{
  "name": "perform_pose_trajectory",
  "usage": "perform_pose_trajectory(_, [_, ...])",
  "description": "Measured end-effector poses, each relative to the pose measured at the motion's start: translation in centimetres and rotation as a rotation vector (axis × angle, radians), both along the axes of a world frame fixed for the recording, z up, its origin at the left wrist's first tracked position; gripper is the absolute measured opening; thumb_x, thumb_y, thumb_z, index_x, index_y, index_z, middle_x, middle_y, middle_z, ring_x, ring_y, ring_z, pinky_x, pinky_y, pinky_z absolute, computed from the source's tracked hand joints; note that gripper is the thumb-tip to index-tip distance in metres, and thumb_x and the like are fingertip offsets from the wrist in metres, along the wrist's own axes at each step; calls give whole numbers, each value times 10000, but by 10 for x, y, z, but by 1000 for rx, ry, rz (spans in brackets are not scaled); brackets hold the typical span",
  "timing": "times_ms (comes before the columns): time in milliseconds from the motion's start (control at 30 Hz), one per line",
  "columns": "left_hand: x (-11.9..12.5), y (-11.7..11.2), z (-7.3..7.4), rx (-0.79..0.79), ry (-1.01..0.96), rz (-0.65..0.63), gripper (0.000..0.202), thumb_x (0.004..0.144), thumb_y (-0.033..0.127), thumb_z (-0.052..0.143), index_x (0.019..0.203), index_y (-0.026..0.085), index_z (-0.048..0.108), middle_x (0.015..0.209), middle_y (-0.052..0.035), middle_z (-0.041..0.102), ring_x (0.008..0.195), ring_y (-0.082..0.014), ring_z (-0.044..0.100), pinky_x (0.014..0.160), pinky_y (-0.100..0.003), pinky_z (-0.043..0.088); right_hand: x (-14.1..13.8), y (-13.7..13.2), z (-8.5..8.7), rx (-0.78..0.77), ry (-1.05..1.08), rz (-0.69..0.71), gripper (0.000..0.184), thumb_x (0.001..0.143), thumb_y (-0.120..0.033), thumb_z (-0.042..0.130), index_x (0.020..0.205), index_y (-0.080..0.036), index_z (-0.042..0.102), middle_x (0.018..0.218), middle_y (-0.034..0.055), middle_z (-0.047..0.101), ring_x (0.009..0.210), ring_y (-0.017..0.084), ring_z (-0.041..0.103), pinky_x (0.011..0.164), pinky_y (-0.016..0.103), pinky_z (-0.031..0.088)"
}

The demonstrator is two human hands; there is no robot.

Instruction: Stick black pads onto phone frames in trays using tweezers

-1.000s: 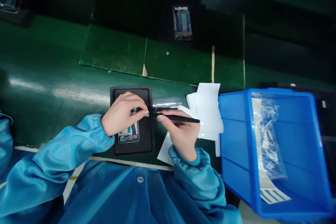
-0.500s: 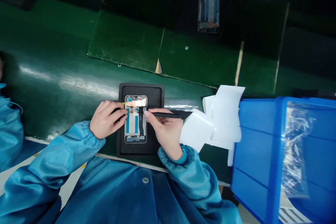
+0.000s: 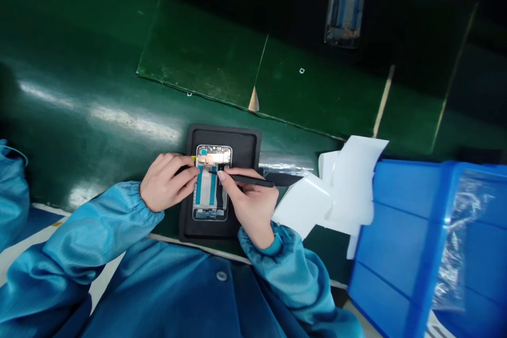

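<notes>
While the left hand (image 3: 168,182) is gripping the uncovered phone (image 3: 206,185), the right hand (image 3: 247,206) is pinching black tweezers (image 3: 249,180) over its exposed internals.

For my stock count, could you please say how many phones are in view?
2: one phone on the black mat, another phone farther off on a dark sheet. Others may be hidden.

An opened smartphone (image 3: 210,157) lies flat on a black mat (image 3: 245,142).

The head-worn camera looks forward and down from close above a green workbench (image 3: 79,116).
</notes>
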State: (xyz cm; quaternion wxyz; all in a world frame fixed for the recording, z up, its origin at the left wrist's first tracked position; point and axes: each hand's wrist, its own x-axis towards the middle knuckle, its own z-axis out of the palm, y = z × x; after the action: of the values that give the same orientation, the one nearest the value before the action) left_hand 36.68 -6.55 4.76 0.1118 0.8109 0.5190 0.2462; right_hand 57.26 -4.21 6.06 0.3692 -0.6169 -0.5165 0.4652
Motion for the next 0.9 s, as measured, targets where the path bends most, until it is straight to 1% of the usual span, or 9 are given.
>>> perform_pose_trajectory(367, [0, -1, 1, -35, -2, 14, 152, 891, 202, 604, 1008, 224, 698, 1030, -76, 697, 890, -208, 622, 747, -357, 473, 1, -1, -1, 9, -41, 12, 118, 804, -333, 819, 844, -229, 779, 794, 20, 771, 630, 191, 720, 612, 293, 632])
perform_pose_trajectory(600, [1, 1, 2, -2, 18, 7, 139, 884, 185, 618, 1007, 193, 680, 1024, -85, 696, 886, -210, 617, 744, -358, 473, 1, -1, 0, -6, -37, 6, 116, 800, -320, 826, 851, -228, 778, 794, 14, 770, 627, 180, 716, 614, 281, 624])
perform_pose_trajectory(767, [0, 0, 2, -27, 6, 7, 154, 890, 197, 605, 1014, 218, 694, 1028, -79, 695, 899, -211, 621, 745, -357, 469, 1, -1, 0, 0, -41, 5, 127, 799, -334, 824, 845, -226, 775, 799, 22, 772, 636, 190, 721, 611, 289, 633])
perform_pose_trajectory(900, [0, 0, 2, -26, -6, 8, 159, 885, 194, 614, 1023, 214, 690, 1031, -80, 693, 904, -214, 621, 747, -359, 470, 1, -1, 0, 5, -45, 14, 126, 802, -337, 821, 846, -228, 776, 799, 23, 772, 638, 193, 724, 611, 292, 637])
